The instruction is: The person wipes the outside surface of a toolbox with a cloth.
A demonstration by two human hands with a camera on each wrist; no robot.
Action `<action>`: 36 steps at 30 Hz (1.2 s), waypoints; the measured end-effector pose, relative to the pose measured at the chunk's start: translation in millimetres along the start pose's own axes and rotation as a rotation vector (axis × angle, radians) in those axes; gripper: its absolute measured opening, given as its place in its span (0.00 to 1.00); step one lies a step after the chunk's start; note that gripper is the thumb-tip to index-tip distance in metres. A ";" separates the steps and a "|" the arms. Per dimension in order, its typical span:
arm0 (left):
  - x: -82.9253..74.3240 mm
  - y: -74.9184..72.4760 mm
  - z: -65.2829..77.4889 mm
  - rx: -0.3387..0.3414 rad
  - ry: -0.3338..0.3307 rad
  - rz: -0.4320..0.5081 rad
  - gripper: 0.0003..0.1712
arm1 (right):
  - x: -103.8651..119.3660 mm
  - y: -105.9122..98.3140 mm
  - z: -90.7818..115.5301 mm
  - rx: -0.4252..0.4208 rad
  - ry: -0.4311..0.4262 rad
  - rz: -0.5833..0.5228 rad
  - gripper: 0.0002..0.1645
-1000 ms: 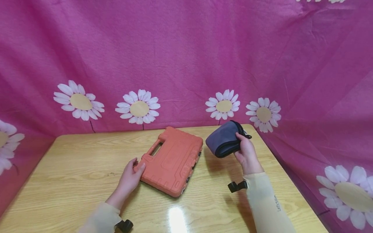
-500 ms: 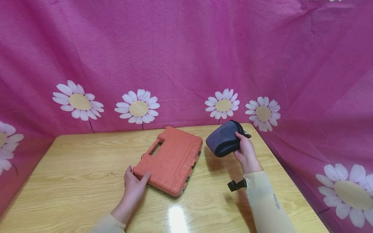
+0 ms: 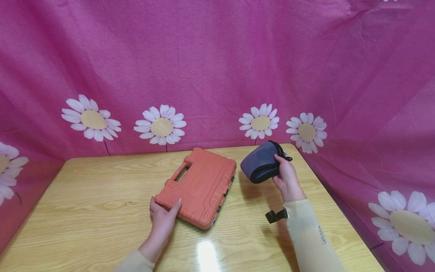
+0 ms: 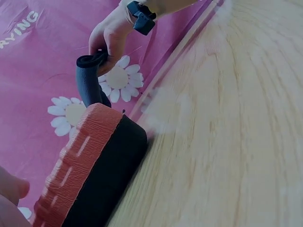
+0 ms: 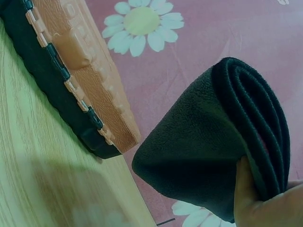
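An orange plastic carrying case [image 3: 200,185] with a black underside lies at an angle on the wooden table, its handle facing left. My left hand [image 3: 161,224] holds the case's near left corner, thumb on top and the other fingers at the side, partly hidden. Right of the case, my right hand [image 3: 288,181] grips a folded grey-purple cloth [image 3: 259,162] with black edging and a small loop, above the table. In the right wrist view the layered folds of the cloth [image 5: 189,137] show, with the thumb against it. The left wrist view catches only part of my left hand [image 4: 12,198].
The wooden table [image 3: 102,196] meets a pink curtain [image 3: 217,68] printed with white daisies at the back and sides. Hinges or latches [image 5: 57,61] line the case's right side. A black strap device [image 3: 276,216] sits on my right wrist.
My left hand has slid right and toward me along the case's near edge, its thumb moving further over the top. The case and the right hand with the cloth stay nearly still.
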State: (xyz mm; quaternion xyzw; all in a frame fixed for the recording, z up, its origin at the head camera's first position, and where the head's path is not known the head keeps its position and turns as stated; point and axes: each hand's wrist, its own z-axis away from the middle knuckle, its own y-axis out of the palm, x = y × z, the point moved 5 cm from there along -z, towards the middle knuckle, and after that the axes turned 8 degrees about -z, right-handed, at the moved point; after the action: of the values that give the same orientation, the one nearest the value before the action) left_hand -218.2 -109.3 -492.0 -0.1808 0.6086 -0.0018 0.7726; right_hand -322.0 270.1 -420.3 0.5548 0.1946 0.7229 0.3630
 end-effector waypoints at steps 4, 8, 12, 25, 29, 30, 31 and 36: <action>1.5 1.4 -1.2 -0.003 0.014 -0.017 0.64 | 0.1 0.1 -0.2 0.009 -0.006 0.002 0.10; 2.2 1.7 -2.5 0.001 0.023 -0.023 0.63 | -0.1 0.5 -0.4 -0.005 -0.006 0.017 0.21; 1.4 1.3 -5.4 0.007 0.038 -0.014 0.62 | -0.5 0.7 -0.3 -0.030 0.005 0.017 0.33; -2.5 -6.8 -32.3 0.147 0.060 -0.043 0.58 | 0.5 0.9 1.5 -0.038 0.007 0.014 0.33; -5.2 -11.1 -43.0 0.229 0.058 -0.075 0.58 | 1.3 -0.6 1.8 -0.044 0.007 0.007 0.32; -6.2 -12.1 -45.7 0.250 0.062 -0.082 0.58 | 1.5 -1.1 1.8 -0.044 0.006 0.004 0.32; -6.8 -13.3 -48.5 0.269 0.065 -0.093 0.58 | 1.6 -1.4 1.7 -0.046 0.006 0.001 0.32; -9.6 -18.8 -60.2 0.339 0.080 -0.148 0.56 | 1.3 -1.1 1.3 -0.045 0.015 0.000 0.33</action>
State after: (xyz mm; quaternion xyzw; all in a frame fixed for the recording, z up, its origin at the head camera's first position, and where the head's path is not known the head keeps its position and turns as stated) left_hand -273.2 -141.5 -489.4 -0.0920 0.6147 -0.1686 0.7650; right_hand -320.6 271.6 -419.8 0.5412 0.1808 0.7312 0.3740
